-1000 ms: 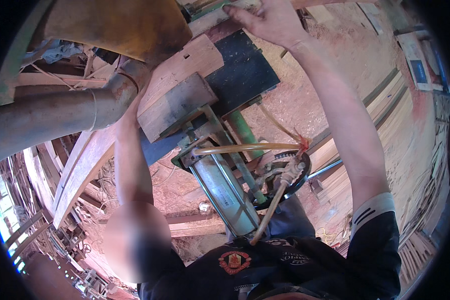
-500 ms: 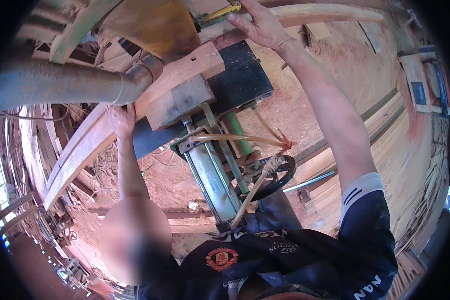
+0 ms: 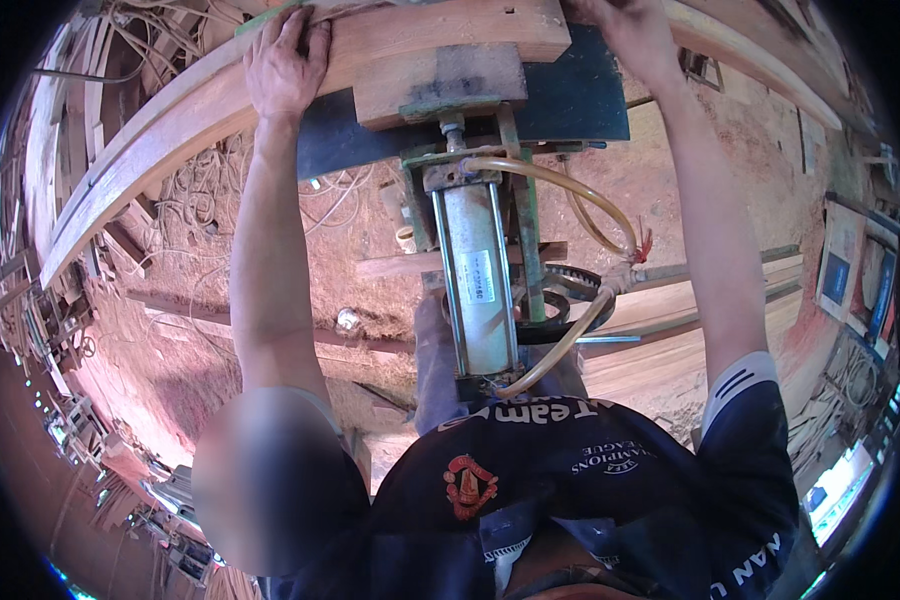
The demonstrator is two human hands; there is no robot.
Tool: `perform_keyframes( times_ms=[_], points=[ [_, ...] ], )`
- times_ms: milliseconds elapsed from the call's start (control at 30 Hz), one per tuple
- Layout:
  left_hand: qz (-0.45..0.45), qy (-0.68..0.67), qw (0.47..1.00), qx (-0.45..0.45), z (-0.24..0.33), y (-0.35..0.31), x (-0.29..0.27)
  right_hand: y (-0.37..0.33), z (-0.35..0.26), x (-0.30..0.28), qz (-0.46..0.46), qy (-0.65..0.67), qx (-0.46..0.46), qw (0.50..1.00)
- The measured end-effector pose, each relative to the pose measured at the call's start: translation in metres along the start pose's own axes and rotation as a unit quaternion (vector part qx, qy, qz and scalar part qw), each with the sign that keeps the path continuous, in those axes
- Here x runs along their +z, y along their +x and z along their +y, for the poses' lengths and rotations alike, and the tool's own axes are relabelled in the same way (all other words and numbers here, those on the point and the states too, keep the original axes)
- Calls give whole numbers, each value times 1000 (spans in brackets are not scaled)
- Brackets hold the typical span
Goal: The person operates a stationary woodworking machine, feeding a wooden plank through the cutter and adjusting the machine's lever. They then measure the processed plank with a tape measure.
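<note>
A long curved wooden beam (image 3: 160, 160) runs from the left up to the top middle, with a small slot near its right end. My left hand (image 3: 285, 70) grips it, fingers over its far edge and thumb apart. Against the beam's near side sits a wooden block (image 3: 440, 82), at the rod end of a pneumatic cylinder (image 3: 480, 270) that points toward my body. My right hand (image 3: 635, 40) is at the top edge, just past the beam's right end; its fingers are partly cut off by the picture's rim. Under the beam lies a dark flat plate (image 3: 580, 95).
Amber air hoses (image 3: 560, 190) loop right of the cylinder, near a black handwheel (image 3: 570, 300). Another curved beam (image 3: 760, 65) stretches along the upper right. Stacked planks (image 3: 710, 300) lie on the dusty floor, right. Tangled cords (image 3: 205, 190) lie on the left.
My view has shifted, bringing the cylinder more upright. The large grey pipe and yellowish panel have left the picture. Both hands now appear near the top, my left hand still at the beam.
</note>
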State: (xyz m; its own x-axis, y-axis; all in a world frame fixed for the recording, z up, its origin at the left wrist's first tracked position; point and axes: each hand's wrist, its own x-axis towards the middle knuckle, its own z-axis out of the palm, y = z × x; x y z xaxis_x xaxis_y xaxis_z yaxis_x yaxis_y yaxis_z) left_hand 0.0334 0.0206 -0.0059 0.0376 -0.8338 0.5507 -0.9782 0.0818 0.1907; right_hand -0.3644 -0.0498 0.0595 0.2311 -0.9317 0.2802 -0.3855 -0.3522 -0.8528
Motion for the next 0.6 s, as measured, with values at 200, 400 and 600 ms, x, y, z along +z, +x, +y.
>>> perform_keyframes(
  times_ms=[200, 400, 600],
  points=[
    [2, 17, 1000, -5, -6, 0, 5, 39, -4, 10, -149, 114, -49, 981],
    [5, 25, 1000, -14, -5, 0, 6, 46, 13, 8, -122, -64, -113, 984],
    [-21, 35, 999, -27, 0, 1, 1, 42, 9, 15, -96, -81, -48, 991]
  ],
)
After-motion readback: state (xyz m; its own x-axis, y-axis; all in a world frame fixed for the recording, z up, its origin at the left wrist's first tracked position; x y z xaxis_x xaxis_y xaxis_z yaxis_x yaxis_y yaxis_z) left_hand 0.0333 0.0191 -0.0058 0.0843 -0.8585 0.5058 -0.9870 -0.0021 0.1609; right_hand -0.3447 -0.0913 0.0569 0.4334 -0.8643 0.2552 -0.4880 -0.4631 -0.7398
